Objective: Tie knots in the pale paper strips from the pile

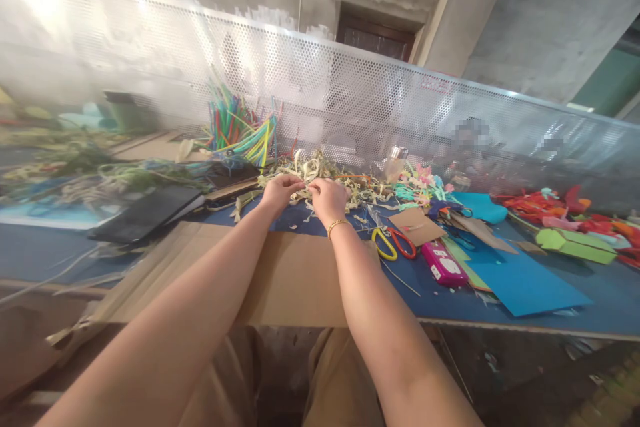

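Note:
Both arms reach forward over a brown cardboard sheet (300, 280) at the table's near edge. My left hand (283, 191) and my right hand (330, 199) are nearly touching at the front of a pile of pale, curly strips (320, 165). Thumb and fingers of each hand are pinched together. Whatever lies between the fingertips is too small to make out, though pale strips show right behind them. A gold bracelet (337, 225) circles my right wrist.
Scissors with yellow and red handles (395, 245), a magenta box (444, 265) and blue sheets (533, 280) lie to the right. Colourful pipe cleaners (237, 127) and a black flat object (145, 217) are at the left. A perforated metal screen (350, 93) stands behind.

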Motion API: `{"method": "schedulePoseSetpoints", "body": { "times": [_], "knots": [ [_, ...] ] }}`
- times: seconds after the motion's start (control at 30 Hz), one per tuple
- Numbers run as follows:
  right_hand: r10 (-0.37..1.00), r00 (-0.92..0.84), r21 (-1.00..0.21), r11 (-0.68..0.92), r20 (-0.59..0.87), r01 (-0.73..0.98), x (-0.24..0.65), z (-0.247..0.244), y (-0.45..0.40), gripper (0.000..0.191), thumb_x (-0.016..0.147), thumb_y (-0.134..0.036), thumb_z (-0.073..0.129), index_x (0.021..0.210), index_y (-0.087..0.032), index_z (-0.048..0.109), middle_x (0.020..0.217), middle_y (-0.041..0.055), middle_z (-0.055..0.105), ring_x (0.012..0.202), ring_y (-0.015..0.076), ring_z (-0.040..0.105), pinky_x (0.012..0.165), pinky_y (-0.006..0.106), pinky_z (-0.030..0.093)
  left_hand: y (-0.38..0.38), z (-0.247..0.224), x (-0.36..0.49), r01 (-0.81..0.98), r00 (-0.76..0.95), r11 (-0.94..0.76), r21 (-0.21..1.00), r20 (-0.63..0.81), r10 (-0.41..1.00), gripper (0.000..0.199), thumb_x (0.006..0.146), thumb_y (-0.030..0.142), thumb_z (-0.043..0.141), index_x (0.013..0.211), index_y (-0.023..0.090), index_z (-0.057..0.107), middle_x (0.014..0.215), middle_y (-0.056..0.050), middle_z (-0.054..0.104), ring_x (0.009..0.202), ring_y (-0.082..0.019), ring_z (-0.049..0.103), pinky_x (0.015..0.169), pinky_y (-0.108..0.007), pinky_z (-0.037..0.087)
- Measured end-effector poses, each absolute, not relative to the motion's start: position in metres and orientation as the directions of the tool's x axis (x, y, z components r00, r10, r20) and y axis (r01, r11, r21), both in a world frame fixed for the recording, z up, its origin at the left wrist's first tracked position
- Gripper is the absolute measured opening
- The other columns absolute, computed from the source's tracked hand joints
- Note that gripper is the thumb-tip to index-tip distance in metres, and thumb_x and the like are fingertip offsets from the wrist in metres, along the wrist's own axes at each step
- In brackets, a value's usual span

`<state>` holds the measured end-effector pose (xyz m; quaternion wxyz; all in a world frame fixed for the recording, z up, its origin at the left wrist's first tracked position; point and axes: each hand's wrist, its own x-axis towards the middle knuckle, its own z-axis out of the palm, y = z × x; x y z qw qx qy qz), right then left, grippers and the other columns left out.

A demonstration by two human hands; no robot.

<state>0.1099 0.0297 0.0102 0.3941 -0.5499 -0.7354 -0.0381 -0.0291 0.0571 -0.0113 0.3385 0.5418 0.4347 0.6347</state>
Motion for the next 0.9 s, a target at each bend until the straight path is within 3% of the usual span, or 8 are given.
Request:
{"method": "schedulePoseSetpoints", "body": {
  "times": [0.13, 0.4, 0.63, 0.73, 0.9],
  "knots": [
    [0.761, -0.080, -0.356, 0.390, 0.644, 0.849, 0.114, 0.015, 0.027, 0.016, 0.087, -0.029, 0.055, 0.083, -0.029, 0.071, 0.092, 0.0005, 0.069, 0.097, 0.0208, 0.052, 0.093, 0.039, 0.023, 0.055, -0.011, -0.030, 0.049, -0.154, -0.376, 0.925, 0.379, 0.913, 0.033, 0.052, 0.040, 0.082, 0.068, 0.017, 0.066, 0.057, 0.002, 0.058, 0.053, -0.010, 0.043, 0.054, -0.024, 0.030],
    [0.791, -0.013, -0.493, 0.394, 0.612, 0.775, 0.119, 0.017, 0.031, 0.008, 0.082, -0.031, 0.062, 0.080, -0.028, 0.069, 0.084, -0.0018, 0.071, 0.096, 0.0195, 0.052, 0.094, 0.036, 0.022, 0.057, -0.014, -0.031, -0.046, -0.042, -0.363, 0.931, 0.361, 0.932, 0.032, 0.058, 0.040, 0.078, 0.077, 0.017, 0.064, 0.063, -0.001, 0.062, 0.049, -0.009, 0.041, 0.050, -0.023, 0.028],
    [0.761, -0.049, -0.455, 0.436, 0.646, 0.777, 0.118, 0.014, 0.033, 0.010, 0.079, -0.037, 0.066, 0.078, -0.030, 0.072, 0.095, -0.0012, 0.068, 0.102, 0.0205, 0.050, 0.093, 0.037, 0.025, 0.054, -0.012, -0.028, -0.111, 0.012, -0.340, 0.934, 0.343, 0.939, 0.026, 0.061, 0.032, 0.077, 0.079, 0.017, 0.065, 0.057, 0.002, 0.057, 0.046, -0.007, 0.038, 0.047, -0.022, 0.026],
    [0.788, -0.008, -0.540, 0.428, 0.615, 0.725, 0.117, 0.014, 0.034, 0.010, 0.076, -0.037, 0.068, 0.077, -0.028, 0.072, 0.092, -0.0014, 0.068, 0.098, 0.0191, 0.053, 0.091, 0.035, 0.029, 0.055, -0.013, -0.027, -0.117, 0.035, -0.333, 0.936, 0.339, 0.940, 0.025, 0.062, 0.031, 0.076, 0.081, 0.017, 0.066, 0.058, 0.002, 0.056, 0.046, -0.006, 0.039, 0.046, -0.022, 0.025],
    [0.864, 0.068, -0.768, 0.404, 0.498, 0.497, 0.114, 0.008, 0.041, 0.015, 0.075, -0.038, 0.065, 0.077, -0.024, 0.067, 0.072, -0.0047, 0.067, 0.071, 0.0123, 0.059, 0.081, 0.029, 0.038, 0.058, -0.016, -0.027, -0.165, 0.072, -0.324, 0.931, 0.339, 0.938, 0.025, 0.060, 0.031, 0.078, 0.077, 0.017, 0.066, 0.059, 0.001, 0.056, 0.047, -0.007, 0.042, 0.046, -0.022, 0.029]
  ]
}}
